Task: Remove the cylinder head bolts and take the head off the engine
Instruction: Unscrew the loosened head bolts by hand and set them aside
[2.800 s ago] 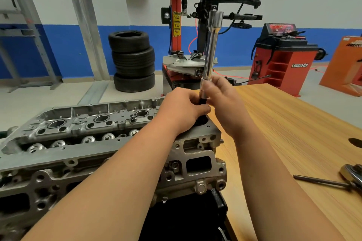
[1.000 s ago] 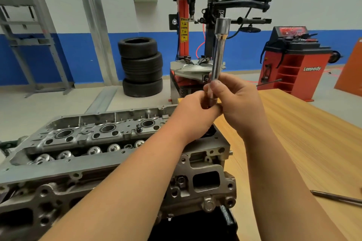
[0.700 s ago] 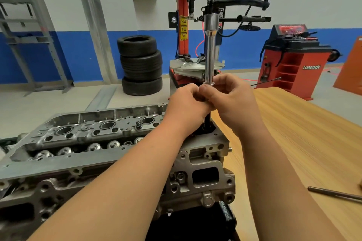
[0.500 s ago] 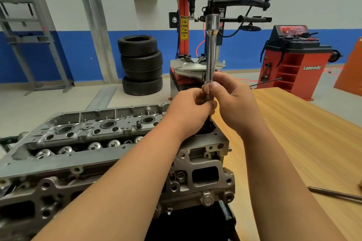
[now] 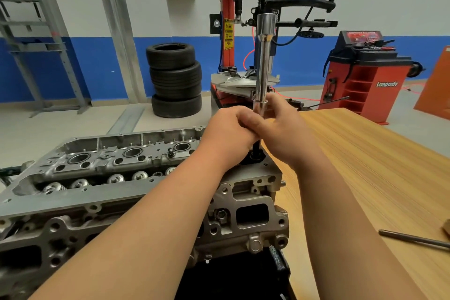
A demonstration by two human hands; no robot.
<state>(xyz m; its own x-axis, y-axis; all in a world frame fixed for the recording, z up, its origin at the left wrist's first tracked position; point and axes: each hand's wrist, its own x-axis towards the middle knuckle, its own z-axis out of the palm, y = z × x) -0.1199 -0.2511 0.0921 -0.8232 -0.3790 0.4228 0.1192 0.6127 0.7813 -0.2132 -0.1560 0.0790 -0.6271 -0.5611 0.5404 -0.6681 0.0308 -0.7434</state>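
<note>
The cylinder head (image 5: 117,178) sits on the engine at lower left, just beside the wooden counter (image 5: 377,165). It is cast grey metal, rough and dull on its ported side and machined smooth along the top rail. Round bores and shiny valve-spring caps run in rows along its top.

At its right end a long chrome socket tool (image 5: 264,61) stands upright, mirror-bright and tubular, with a wider cup at the top. Below it, a dark bolt shank (image 5: 257,150) enters a recess in the head.

The left hand (image 5: 229,134) and right hand (image 5: 285,134) touch each other, and both curl round the tool's lower end. A thin steel rod (image 5: 414,240) lies on the counter's striped grain.
</note>
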